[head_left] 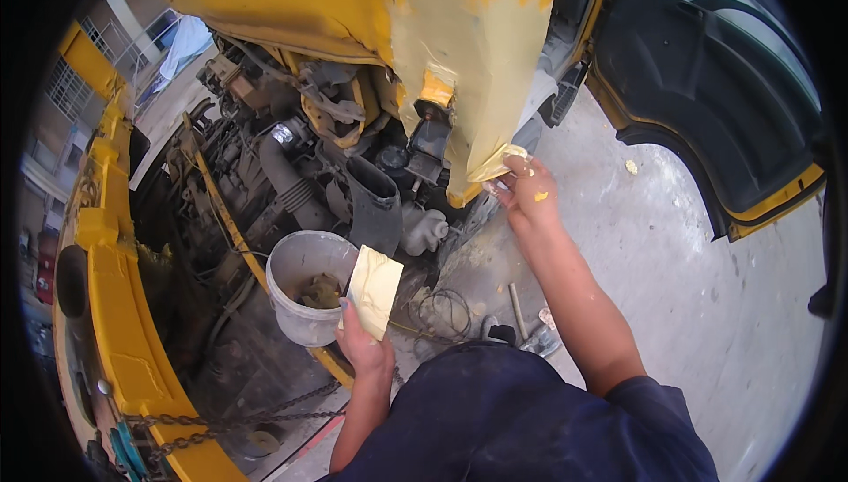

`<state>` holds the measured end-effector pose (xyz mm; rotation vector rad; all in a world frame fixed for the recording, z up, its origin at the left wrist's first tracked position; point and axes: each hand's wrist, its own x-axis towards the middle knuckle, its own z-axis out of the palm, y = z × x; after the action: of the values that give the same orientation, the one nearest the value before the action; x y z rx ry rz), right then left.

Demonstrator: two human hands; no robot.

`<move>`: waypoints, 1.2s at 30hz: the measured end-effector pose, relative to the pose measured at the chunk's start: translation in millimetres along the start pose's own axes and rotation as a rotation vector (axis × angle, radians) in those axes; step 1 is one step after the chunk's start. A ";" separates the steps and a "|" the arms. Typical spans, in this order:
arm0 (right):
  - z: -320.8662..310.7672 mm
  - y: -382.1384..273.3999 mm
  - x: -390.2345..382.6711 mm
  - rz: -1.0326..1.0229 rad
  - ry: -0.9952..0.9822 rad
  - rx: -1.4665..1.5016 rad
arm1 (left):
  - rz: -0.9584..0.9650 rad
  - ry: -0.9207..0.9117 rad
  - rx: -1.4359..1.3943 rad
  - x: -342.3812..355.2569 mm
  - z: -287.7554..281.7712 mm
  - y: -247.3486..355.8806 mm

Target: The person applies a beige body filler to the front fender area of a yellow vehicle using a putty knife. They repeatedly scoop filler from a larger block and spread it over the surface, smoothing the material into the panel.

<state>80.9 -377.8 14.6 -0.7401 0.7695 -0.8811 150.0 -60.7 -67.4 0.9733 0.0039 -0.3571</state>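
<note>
My left hand (pixel 364 348) is closed on a flat rectangular putty board (pixel 372 291) smeared with cream putty, thumb along its edge. Just behind the board is a grey plastic bucket (pixel 305 323) with dark lumps inside; whether my fingers also touch it is hidden. My right hand (pixel 533 189) pinches a thin putty spreader (pixel 496 165) coated in cream putty, at the lower corner of a yellow cab panel (pixel 468 67). Dull beige filler covers much of that panel. Yellowish putty spots my right hand.
An exposed engine bay (pixel 265 164) with hoses lies left of the panel. A yellow frame beam (pixel 132 332) curves along the far left, a chain (pixel 203 429) across it. The open cab door (pixel 707 84) hangs at right. Cables (pixel 442 310) and a metal rod (pixel 518 310) lie on the concrete.
</note>
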 end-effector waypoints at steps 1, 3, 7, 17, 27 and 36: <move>2.6 -7.6 -2.6 -0.013 -0.019 0.014 | -0.004 0.005 -0.010 -0.2 0.0 0.0; 10.7 -25.0 -7.7 -0.039 -0.042 0.024 | -0.015 0.012 -0.028 0.6 -0.4 -0.9; 42.1 -70.3 -31.5 -0.147 -0.087 0.005 | -0.036 -0.054 -0.038 4.4 -4.0 -5.4; 97.3 -155.5 -69.5 -0.533 -0.258 0.033 | -0.057 -0.116 -0.025 8.1 7.5 -11.1; -11.8 -95.0 -66.8 -1.786 -0.292 -1.593 | -0.035 -0.063 -0.043 6.6 -4.5 -8.9; 7.8 -56.6 -57.3 -1.783 -0.311 -1.774 | -0.053 -0.049 -0.031 2.2 -15.1 -9.3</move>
<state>41.6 -351.0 80.1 -3.3386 0.2155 -1.3378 151.6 -53.8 -83.8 0.9348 -0.0091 -0.4282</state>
